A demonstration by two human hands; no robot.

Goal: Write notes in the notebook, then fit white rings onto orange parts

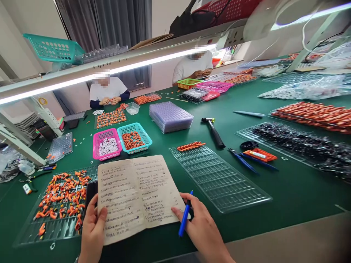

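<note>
An open notebook [126, 201] with handwritten lines lies spread between my hands. My left hand [92, 226] grips its left edge, thumb on the page and fingers behind. A dark, phone-like object [91, 191] shows partly behind that edge. In my right hand [201, 223] is a blue pen [185, 213], held between the fingers, while the thumb presses on the notebook's right edge. Left of the notebook, a clear tray [30, 230] carries many loose orange-and-black parts [61, 197]. To the right lies a clear slotted tray [219, 179] with a row of orange pieces [191, 146] at its far end.
Beyond the notebook stand a pink basket [94, 146] of white parts and a teal basket [150, 142] of orange parts. A hammer [215, 133], pliers [244, 160] and stacked clear trays [171, 117] lie on the green table. Two people sit across, under a lit shelf [153, 58].
</note>
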